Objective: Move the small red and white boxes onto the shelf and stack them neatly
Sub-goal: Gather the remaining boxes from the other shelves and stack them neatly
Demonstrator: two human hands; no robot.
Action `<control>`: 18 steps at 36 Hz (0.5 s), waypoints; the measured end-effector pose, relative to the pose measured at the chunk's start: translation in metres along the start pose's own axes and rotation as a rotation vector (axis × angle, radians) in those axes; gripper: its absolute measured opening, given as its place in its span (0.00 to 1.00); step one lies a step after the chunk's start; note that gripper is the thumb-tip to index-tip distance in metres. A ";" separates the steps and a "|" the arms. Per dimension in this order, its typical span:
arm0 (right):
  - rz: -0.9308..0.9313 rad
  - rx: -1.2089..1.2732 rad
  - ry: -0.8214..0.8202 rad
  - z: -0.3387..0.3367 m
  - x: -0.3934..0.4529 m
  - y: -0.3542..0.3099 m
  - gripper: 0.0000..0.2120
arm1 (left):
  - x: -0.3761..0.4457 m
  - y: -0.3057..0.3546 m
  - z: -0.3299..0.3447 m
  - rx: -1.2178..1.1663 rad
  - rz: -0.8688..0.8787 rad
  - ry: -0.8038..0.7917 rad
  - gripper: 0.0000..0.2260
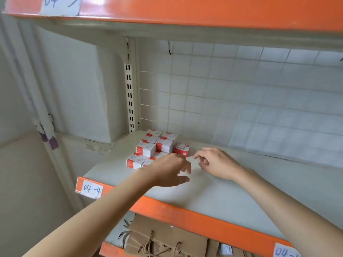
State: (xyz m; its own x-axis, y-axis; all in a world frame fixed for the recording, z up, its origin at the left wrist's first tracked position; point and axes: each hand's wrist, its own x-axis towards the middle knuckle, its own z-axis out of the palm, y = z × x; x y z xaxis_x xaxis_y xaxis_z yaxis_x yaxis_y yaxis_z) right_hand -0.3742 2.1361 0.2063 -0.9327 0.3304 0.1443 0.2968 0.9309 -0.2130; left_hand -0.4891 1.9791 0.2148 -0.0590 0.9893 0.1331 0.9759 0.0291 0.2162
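Boxes (155, 148) sit stacked at frame centre, at the shelf's (213, 191) back-left corner. Left hand (169, 170) and right hand (215, 164) hover just beside them, fingers loose, holding nothing. They look light, stiff cardboard; pinch opposite sides.

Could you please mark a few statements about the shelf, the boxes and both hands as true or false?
1. The small red and white cardboard boxes sit at the shelf's far left corner. True.
2. The left hand grips a box. False: it holds nothing, fingers loose.
3. The handwritten white label on the orange shelf edge reads 04-4. True.
4. The right hand rests on the brown paper bags. False: it is over the shelf surface; the bags lie on the level below.
5. One box stands right of the main cluster. True.
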 end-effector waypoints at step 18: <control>0.481 -0.094 0.087 -0.088 -0.305 0.186 0.13 | 0.134 0.284 0.065 -0.006 0.437 -0.107 0.10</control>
State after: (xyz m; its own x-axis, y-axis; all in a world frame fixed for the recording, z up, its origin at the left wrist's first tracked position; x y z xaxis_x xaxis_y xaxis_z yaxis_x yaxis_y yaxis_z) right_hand -0.0165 2.2225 0.2081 -0.6658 0.7343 0.1324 0.7106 0.6781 -0.1876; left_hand -0.2062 2.1294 0.2309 0.3805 0.9179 0.1126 0.9032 -0.3950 0.1680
